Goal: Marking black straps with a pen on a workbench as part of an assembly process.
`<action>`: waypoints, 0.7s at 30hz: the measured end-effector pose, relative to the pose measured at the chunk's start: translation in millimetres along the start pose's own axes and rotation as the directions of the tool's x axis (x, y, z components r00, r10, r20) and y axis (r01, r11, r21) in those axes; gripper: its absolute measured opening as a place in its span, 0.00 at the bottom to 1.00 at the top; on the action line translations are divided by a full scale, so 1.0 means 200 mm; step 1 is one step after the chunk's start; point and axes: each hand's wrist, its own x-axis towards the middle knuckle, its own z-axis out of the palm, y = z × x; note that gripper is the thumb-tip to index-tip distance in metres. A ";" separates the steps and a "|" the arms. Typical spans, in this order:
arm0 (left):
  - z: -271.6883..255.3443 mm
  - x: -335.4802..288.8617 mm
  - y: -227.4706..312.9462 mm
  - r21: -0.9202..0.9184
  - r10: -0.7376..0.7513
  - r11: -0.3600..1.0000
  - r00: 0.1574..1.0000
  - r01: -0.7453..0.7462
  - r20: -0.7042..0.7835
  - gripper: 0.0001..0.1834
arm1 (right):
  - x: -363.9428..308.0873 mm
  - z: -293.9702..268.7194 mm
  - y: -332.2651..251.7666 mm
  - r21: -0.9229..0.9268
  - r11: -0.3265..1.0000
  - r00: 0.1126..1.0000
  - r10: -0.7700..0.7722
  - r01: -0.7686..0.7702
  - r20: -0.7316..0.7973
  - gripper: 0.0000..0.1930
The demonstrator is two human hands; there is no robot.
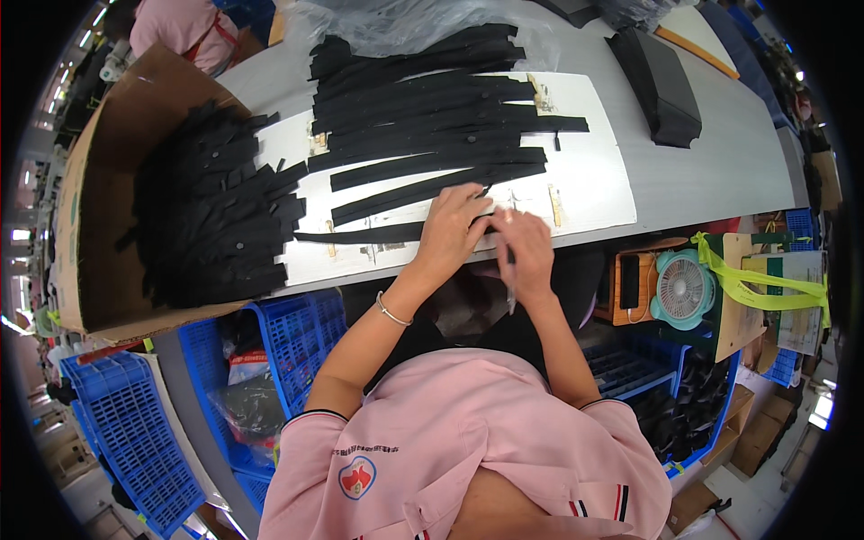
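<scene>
A narrow black fabric strip lies along the near edge of a white board. At its right end my left hand is closed, fingertips pinching the strip. My right hand meets it there, its fingers bent together at the same end. A slim, dark and greyish tool sticks down out of the right hand; its kind is hard to make out. Beyond my hands, several more black strips lie in rows across the board. Under the fingers, the strip's very tip is hidden.
At left, a cardboard box lies open-sided with a heap of black strips. Clear plastic film and a folded black piece rest farther back. Blue crates and a small teal fan stand below the table edge.
</scene>
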 end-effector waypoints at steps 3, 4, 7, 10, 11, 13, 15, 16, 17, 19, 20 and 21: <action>0.00 0.08 -0.06 0.033 0.031 0.999 0.999 -0.031 -0.021 0.26 | -0.05 0.01 0.00 -0.018 1.000 0.993 0.020 -0.018 0.113 0.28; 0.00 0.13 -0.09 0.151 0.059 0.987 0.997 -0.052 -0.045 0.33 | -0.06 0.00 0.01 -0.038 0.999 0.990 0.016 -0.011 0.138 0.27; -0.01 0.28 -0.26 0.323 0.019 0.945 0.997 -0.041 0.071 0.52 | -0.06 0.00 0.02 -0.050 0.999 0.988 0.017 -0.009 0.153 0.27; 0.02 0.47 -0.42 0.460 0.027 0.885 0.996 -0.066 0.091 0.50 | -0.06 0.01 0.04 -0.054 0.998 0.990 0.020 -0.012 0.143 0.26; 0.02 0.54 -0.47 0.478 0.019 0.876 0.995 -0.063 0.095 0.48 | -0.06 0.01 0.04 -0.059 0.998 0.990 0.023 -0.015 0.138 0.26; 0.02 0.68 -0.56 0.509 -0.025 0.860 0.995 -0.026 0.093 0.45 | -0.06 0.01 0.05 -0.050 0.999 0.989 0.016 -0.009 0.145 0.26; 0.03 0.82 -0.65 0.542 -0.022 0.840 0.999 -0.008 0.049 0.42 | -0.07 0.01 0.05 -0.058 0.998 0.989 0.020 -0.012 0.146 0.26; 0.03 0.88 -0.69 0.562 -0.036 0.827 0.999 0.009 0.037 0.41 | -0.07 0.02 0.05 -0.043 0.999 0.989 0.026 -0.020 0.148 0.27; 0.03 0.95 -0.72 0.577 -0.046 0.817 0.998 0.020 0.030 0.40 | -0.08 0.02 0.04 -0.034 0.999 0.988 0.038 -0.034 0.149 0.28; 0.04 1.06 -0.77 0.593 0.017 0.805 1.000 -0.014 0.001 0.38 | -0.09 0.03 0.05 -0.050 0.998 0.987 0.054 -0.047 0.149 0.28; 0.03 1.09 -0.83 0.635 0.025 0.772 0.999 -0.004 -0.024 0.39 | -0.10 0.04 0.05 -0.039 0.998 0.988 0.049 -0.044 0.147 0.26; 0.01 1.13 -0.89 0.677 0.034 0.736 0.998 0.009 -0.049 0.40 | -0.10 0.05 0.04 -0.027 0.999 0.988 0.043 -0.040 0.146 0.25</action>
